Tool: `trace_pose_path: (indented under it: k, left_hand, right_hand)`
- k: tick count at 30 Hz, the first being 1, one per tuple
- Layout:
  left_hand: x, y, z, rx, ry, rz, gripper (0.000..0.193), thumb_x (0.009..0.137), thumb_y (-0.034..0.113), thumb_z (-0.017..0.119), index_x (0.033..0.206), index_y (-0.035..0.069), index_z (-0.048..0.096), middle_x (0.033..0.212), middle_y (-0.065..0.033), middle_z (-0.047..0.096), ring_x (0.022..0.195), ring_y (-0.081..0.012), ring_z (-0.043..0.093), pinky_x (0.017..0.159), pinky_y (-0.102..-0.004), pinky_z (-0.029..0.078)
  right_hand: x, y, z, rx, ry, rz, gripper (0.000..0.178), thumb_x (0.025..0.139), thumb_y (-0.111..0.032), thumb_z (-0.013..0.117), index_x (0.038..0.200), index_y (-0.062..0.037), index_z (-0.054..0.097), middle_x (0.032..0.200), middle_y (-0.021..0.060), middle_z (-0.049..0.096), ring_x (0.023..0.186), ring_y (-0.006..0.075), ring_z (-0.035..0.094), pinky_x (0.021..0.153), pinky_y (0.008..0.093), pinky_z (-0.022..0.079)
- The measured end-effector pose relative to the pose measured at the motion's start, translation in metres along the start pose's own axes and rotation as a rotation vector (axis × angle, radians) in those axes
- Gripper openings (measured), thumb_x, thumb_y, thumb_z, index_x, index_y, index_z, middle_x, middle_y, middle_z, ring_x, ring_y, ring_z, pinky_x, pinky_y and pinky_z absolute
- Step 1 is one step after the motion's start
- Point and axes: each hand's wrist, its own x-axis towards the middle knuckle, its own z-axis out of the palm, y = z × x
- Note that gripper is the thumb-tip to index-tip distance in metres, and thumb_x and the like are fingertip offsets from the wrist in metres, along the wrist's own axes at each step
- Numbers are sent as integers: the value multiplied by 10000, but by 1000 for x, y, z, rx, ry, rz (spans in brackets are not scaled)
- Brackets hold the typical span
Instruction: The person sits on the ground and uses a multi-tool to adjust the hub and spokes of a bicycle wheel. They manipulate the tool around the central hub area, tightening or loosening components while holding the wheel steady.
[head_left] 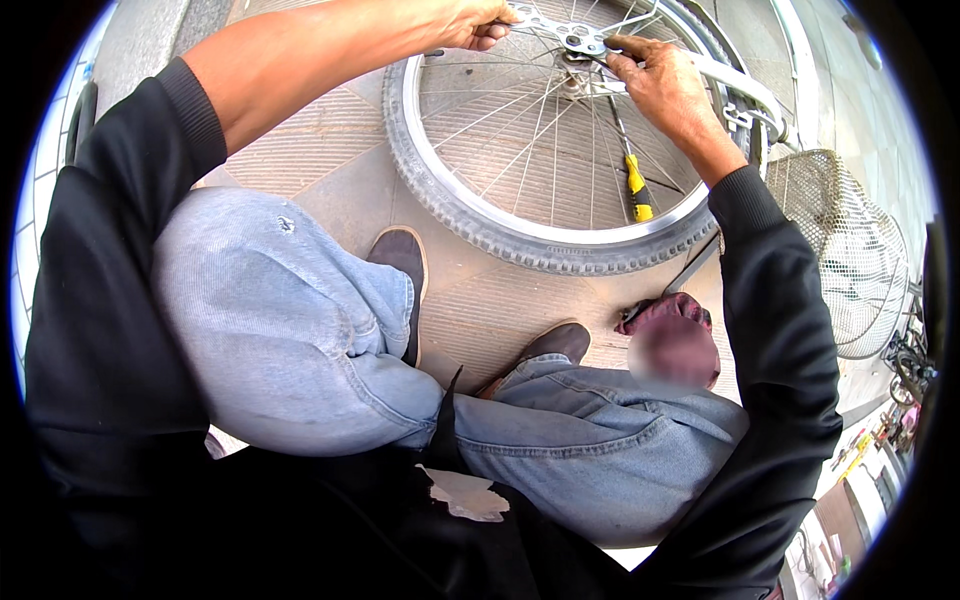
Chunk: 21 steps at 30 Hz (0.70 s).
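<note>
A bicycle wheel point(560, 238) with a knobby grey tyre fills the upper middle. Over its hub lies a silver, flat multi-hole wrench point(583, 40). My left hand point(472, 22) pinches the left end of this wrench, fingers closed. At the other end, my right hand point(665, 85) has its index finger and thumb closed on the wrench, close to the hub. A thin dark piece shows under the right fingertips; its kind cannot be made out. Behind the spokes is a yellow and black screwdriver point(637, 188), its shaft pointing up toward the hub.
A white frame tube point(745, 88) runs beside the wheel on the right. Farther right stands a wire mesh basket point(845, 240). Dark red cloth point(682, 308), partly blurred, is near my right knee. My shoes point(402, 262) rest on ribbed paving below the tyre.
</note>
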Motion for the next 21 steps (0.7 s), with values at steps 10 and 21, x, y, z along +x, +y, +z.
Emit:
trace_pose_path:
  k: [10, 21]
  left_hand:
    - [0, 20, 23, 85, 215, 64, 94, 866, 59, 639, 789, 7, 649, 647, -97, 610, 488, -179, 543, 411, -313, 449]
    - [35, 34, 24, 215, 149, 64, 89, 845, 54, 662, 771, 4, 658, 633, -113, 606, 474, -195, 552, 415, -315, 491]
  right_hand:
    - [-2, -2, -1, 87, 13, 10, 309, 946, -265, 610, 1131, -47, 728, 981, 149, 743, 857, 247, 722, 843, 356, 572]
    - [-4, -3, 0, 69, 8, -37, 317, 933, -290, 627, 1107, -50, 739, 931, 145, 745, 828, 250, 723, 826, 365, 570]
